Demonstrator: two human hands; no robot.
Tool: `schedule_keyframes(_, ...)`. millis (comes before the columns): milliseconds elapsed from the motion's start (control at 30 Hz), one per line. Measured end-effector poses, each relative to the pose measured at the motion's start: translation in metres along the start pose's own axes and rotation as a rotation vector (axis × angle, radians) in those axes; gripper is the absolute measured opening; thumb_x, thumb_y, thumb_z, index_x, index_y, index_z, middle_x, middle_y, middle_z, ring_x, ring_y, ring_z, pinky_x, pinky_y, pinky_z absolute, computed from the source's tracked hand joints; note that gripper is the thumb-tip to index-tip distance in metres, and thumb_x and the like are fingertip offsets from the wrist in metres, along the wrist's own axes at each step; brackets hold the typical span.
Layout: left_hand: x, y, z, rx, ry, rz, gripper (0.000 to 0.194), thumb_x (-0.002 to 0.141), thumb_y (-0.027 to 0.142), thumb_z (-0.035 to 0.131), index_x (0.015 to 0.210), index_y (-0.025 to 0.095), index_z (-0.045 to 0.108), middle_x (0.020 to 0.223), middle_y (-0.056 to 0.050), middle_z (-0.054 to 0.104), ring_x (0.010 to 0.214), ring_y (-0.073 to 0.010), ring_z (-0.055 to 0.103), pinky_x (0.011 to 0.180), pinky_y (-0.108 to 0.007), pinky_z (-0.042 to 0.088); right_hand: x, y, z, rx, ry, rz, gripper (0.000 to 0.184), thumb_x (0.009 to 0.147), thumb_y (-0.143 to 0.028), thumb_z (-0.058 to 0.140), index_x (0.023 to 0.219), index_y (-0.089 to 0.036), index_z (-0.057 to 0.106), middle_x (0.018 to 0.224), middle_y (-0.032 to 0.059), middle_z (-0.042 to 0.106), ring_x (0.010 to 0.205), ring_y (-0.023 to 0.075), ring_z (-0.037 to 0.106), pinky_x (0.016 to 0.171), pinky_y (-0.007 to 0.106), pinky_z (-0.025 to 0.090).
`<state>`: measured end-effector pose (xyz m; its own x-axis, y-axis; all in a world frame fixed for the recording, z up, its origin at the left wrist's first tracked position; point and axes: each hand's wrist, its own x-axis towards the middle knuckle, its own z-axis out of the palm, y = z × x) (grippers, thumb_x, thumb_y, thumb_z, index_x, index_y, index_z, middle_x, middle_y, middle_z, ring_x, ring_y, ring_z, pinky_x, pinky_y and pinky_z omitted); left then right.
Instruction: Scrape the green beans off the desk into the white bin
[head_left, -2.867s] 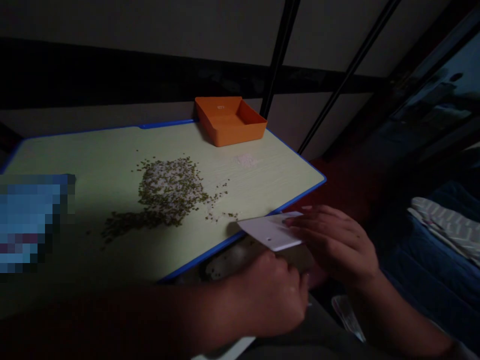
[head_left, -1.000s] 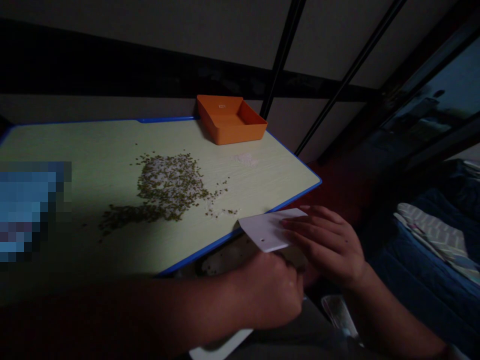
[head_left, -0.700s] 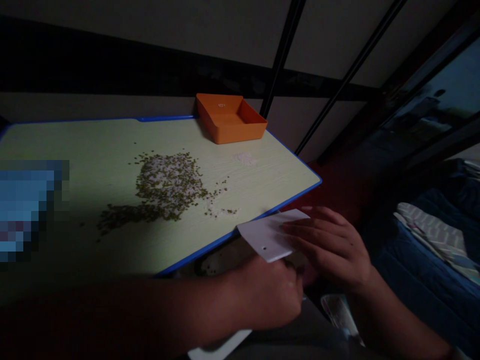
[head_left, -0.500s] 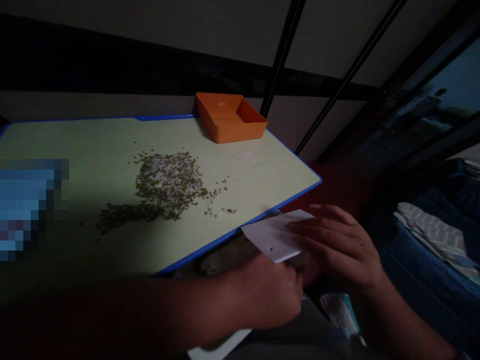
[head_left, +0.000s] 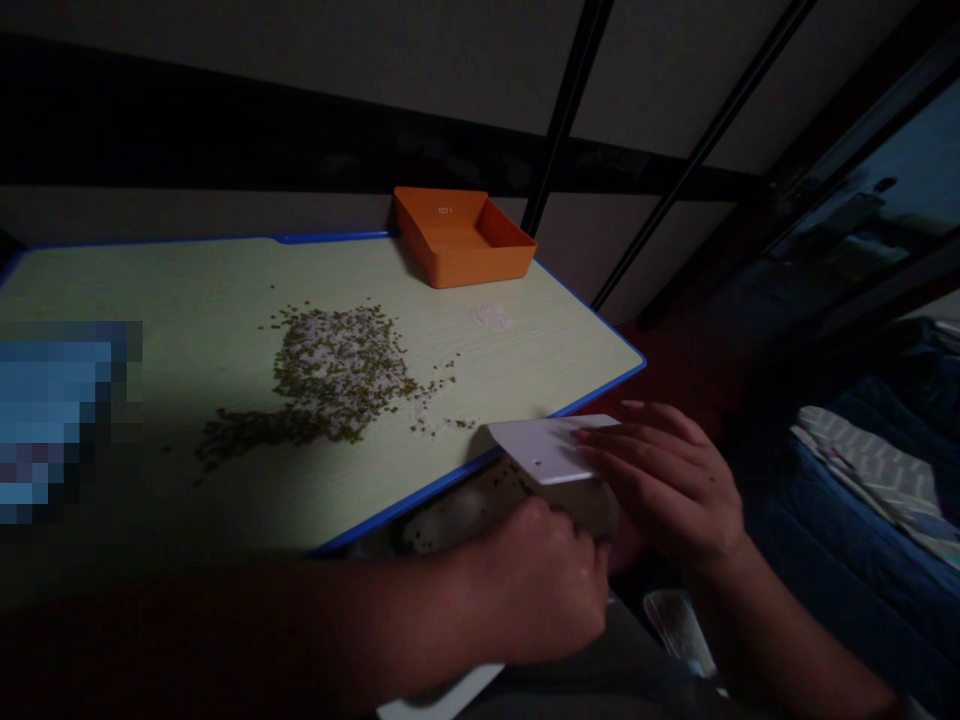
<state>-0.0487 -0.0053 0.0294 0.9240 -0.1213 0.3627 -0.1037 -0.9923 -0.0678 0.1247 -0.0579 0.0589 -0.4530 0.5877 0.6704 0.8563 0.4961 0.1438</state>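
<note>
My right hand [head_left: 675,480] grips a thin white plastic card [head_left: 551,450] with a small hole near one corner, its fingers laid along the card's top. The card slants over the table's blue front edge. Below it, my left hand [head_left: 544,580] is curled closed beside a pale container [head_left: 457,520] with some dark green beans inside. The container sits under the table edge and is partly hidden by my left forearm; what the left fingers hold is hidden. Green beans mixed with white grains [head_left: 337,365] lie spread over the tabletop, with a few strays toward the card.
On the pale table [head_left: 187,270] an orange tray [head_left: 480,265] stands at the back right corner. A small patch of white grains [head_left: 491,317] lies in front of it. A blurred blue item [head_left: 52,410] is at the left edge. Blue bedding [head_left: 840,520] lies to the right.
The white card has moved up slightly onto the table edge, and more of the container shows beneath it. My right hand has shifted a little left. The bean pile looks the same.
</note>
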Motion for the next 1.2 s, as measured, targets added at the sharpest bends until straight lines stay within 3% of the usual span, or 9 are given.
schedule_keyframes(367,0.000,0.000,-0.004,-0.015,-0.035,-0.015,0.022,0.086,0.021,0.050,0.098,0.011,0.065,0.069,-0.006,0.064,0.057,-0.0195,0.058,0.046,-0.034,0.038,0.000,0.008,0.017,-0.001,0.001,0.023,0.017,0.081,-0.010,0.060,0.098,-0.013,0.063,0.095,0.0087,0.073,0.089,0.0192,0.067,0.087,0.044,0.048)
schedule_keyframes(1200,-0.001,0.000,0.000,-0.005,-0.006,-0.011,0.022,0.085,0.023,0.052,0.097,0.010,0.065,0.070,-0.007,0.065,0.057,-0.0186,0.058,0.047,-0.032,0.038,0.006,0.002,0.015,-0.012,0.002,-0.008,0.016,0.081,-0.008,0.058,0.096,-0.014,0.064,0.095,0.0079,0.073,0.089,0.0180,0.067,0.090,0.044,0.047)
